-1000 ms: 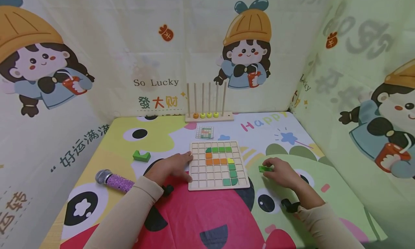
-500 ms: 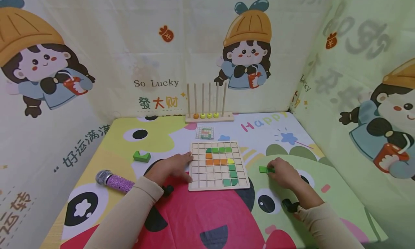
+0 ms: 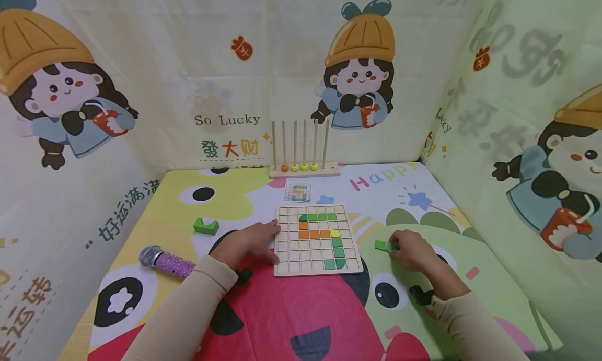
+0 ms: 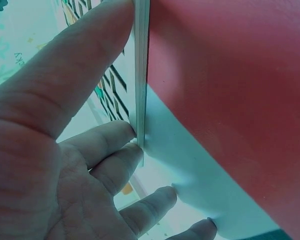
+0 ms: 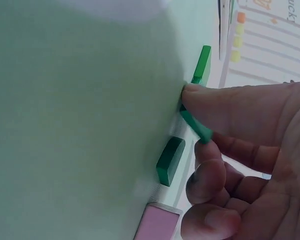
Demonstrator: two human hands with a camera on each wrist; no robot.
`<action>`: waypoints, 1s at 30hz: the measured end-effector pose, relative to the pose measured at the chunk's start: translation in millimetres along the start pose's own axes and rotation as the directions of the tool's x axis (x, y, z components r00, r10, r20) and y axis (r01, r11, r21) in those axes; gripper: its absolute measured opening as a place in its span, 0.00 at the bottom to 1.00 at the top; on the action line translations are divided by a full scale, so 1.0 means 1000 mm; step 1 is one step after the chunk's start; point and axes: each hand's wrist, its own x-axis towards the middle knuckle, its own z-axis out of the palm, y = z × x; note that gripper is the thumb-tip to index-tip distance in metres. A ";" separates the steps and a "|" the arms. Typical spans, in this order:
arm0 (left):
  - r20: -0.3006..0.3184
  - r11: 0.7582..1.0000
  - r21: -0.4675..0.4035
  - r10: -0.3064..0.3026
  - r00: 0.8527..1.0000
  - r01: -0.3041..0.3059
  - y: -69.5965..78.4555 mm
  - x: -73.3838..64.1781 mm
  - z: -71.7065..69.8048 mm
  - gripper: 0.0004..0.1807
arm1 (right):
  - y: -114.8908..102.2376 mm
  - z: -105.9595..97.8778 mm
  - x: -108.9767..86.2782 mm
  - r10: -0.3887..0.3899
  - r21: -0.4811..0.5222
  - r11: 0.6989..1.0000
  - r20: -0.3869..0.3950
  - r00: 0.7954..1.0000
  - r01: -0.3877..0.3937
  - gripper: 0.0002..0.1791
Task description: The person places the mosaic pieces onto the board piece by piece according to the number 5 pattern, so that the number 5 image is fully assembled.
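Note:
My left hand (image 3: 249, 244) rests along the left edge of the wooden grid board (image 3: 288, 251), thumb and fingers spread. In the left wrist view, the thumb and two fingertips meet the board's thin edge (image 4: 141, 75). The board bears green, orange and yellow tiles (image 3: 320, 234) in a bent line. Right of the board, my right hand (image 3: 410, 250) pinches a dark green tile (image 5: 196, 126) low over the tablecloth, its thumb covering part of it. A bright green tile (image 5: 203, 64) lies just beyond the thumb. Below the fingers sits a rounded dark green tile (image 5: 170, 161).
A pink block-like piece (image 5: 157, 222) lies near the right hand. To the left are a green notched block (image 3: 205, 226) and a purple glitter microphone (image 3: 169, 262). Behind the board lie a small pattern card (image 3: 298, 191) and a bead rack (image 3: 303, 171) against the back curtain.
My right hand has shifted slightly to the right, and more of the green pieces shows at its fingertips. My left hand and the board have stayed put.

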 end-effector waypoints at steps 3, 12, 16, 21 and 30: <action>0.006 1.000 -0.002 0.010 1.000 -0.010 0.000 0.000 0.000 0.56 | 0.001 0.003 -0.001 0.000 0.003 1.000 -0.022 1.000 0.000 0.08; 0.007 1.000 0.003 0.008 1.000 -0.008 0.002 -0.002 -0.001 0.57 | -0.002 0.006 0.000 -0.031 0.042 0.999 -0.089 0.996 0.034 0.06; 0.006 1.000 0.003 0.004 1.000 -0.004 0.002 -0.003 -0.003 0.57 | -0.007 0.007 0.004 -0.071 0.091 0.993 -0.105 0.992 0.080 0.05; 0.005 1.000 0.002 0.004 1.000 -0.004 0.002 -0.003 -0.003 0.57 | -0.018 0.011 0.008 -0.090 0.158 0.982 -0.087 0.992 0.103 0.06; 0.008 1.000 0.018 0.002 1.000 -0.002 0.002 -0.004 -0.003 0.56 | -0.051 0.021 0.018 -0.116 0.218 0.969 -0.026 0.993 0.119 0.03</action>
